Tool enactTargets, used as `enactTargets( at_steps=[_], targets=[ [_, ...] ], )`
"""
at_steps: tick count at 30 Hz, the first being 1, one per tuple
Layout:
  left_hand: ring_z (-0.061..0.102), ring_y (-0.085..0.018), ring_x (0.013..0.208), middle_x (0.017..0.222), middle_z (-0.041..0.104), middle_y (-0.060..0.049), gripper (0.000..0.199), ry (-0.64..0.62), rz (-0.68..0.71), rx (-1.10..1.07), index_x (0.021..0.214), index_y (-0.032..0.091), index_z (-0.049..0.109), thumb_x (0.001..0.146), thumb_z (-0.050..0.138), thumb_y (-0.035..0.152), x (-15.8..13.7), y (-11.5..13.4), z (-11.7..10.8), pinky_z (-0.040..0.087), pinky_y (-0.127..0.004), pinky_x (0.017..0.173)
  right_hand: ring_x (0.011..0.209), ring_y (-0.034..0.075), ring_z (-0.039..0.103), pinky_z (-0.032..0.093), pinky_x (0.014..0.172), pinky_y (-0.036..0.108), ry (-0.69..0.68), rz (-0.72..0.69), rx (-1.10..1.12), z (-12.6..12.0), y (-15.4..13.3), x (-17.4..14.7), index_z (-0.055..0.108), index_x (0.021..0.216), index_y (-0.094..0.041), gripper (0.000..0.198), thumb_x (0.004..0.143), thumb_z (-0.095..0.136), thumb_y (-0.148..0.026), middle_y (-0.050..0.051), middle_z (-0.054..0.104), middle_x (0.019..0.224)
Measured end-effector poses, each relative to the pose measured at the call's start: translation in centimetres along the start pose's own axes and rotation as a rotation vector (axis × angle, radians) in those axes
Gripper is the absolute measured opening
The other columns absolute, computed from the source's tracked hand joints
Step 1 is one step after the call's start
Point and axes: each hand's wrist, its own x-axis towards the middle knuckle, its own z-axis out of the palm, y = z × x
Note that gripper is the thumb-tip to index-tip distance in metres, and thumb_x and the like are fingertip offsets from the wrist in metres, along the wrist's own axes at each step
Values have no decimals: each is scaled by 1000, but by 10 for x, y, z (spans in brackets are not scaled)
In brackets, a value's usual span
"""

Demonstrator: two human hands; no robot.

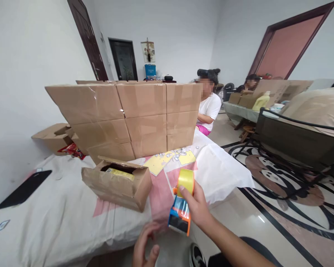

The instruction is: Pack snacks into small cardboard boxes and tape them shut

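Note:
My right hand (198, 204) grips a tape dispenser (180, 209), blue and orange with a roll of yellowish tape at its upper end. The dispenser is held in the air just off the table's front edge. Lower and to its left, my left hand (145, 246) holds nothing, its thumb apart from its curled fingers. A small cardboard box (115, 185) lies on the cloth-covered table beyond my left hand, its top partly open. Something with a yellow printed label (119, 173) shows inside that box.
Stacked, taped cartons (144, 118) form a wall across the table (58, 215). Left are an open carton (54, 139), a red packet (74, 150) and a black flat item (23, 189). A person in white (210, 107) sits behind the stack. A metal-framed chair (300, 137) stands right.

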Motion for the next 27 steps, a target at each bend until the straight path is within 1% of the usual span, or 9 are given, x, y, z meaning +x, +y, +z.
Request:
enactTargets(
  at_steps=[2,4,7,10,12,16,19,23,27],
  targets=[
    [68,-28,97,109,73,-12,72,6,-7,-13,107,20,73,73,62,82,3,5,-1,56,-37,88,65,13,58,57,69,29,-76,-36,-71,7,9,-8,57,82,-19,32,90,64,-49,0,57,72],
    [68,-30,103,112,73,-13,77,-50,-66,-14,113,19,71,69,66,82,8,12,1,56,-38,91,65,13,56,57,69,30,-127,-79,-173,12,17,-16,56,83,-19,29,93,59,-46,0,57,71],
    [72,-29,99,108,76,-14,64,-172,-186,27,110,17,71,71,76,67,19,16,1,59,-36,87,70,15,60,56,71,30,-140,-108,-271,14,24,-20,58,87,-18,26,94,58,-43,3,60,76],
    [74,-28,92,101,79,-13,54,-222,-231,42,104,16,75,71,79,59,28,12,-4,61,-36,84,71,15,61,57,73,30,-104,-54,-173,16,27,-18,58,87,-19,28,94,59,-46,1,60,76],
    [75,-28,90,97,79,-12,47,-276,-200,42,97,17,78,71,79,56,32,8,-6,62,-35,83,67,13,58,58,73,29,-57,-17,-76,17,26,-15,57,84,-20,32,91,62,-50,0,56,74],
    [75,-27,88,94,80,-10,30,-393,-40,73,87,22,83,73,79,48,31,4,-5,61,-32,82,68,13,59,56,68,28,3,101,37,20,24,-10,55,84,-20,38,84,68,-56,0,56,76],
    [74,-23,76,83,79,-7,24,-398,-5,72,77,24,82,79,74,46,28,7,-3,60,-27,71,69,13,59,53,64,24,24,156,83,21,24,-8,55,84,-20,40,81,71,-56,-1,55,76],
    [65,-18,57,65,74,-5,38,-397,-69,85,60,22,77,82,70,53,25,14,-2,57,-25,64,68,11,59,51,62,23,16,179,112,23,29,-4,55,86,-19,40,80,73,-55,-1,56,76],
    [59,-16,52,53,67,-3,52,-277,-146,77,53,22,72,84,65,63,17,21,-3,54,-24,66,69,12,61,50,62,23,19,163,105,26,32,-2,57,86,-19,37,80,73,-52,-1,58,76]
  ],
)
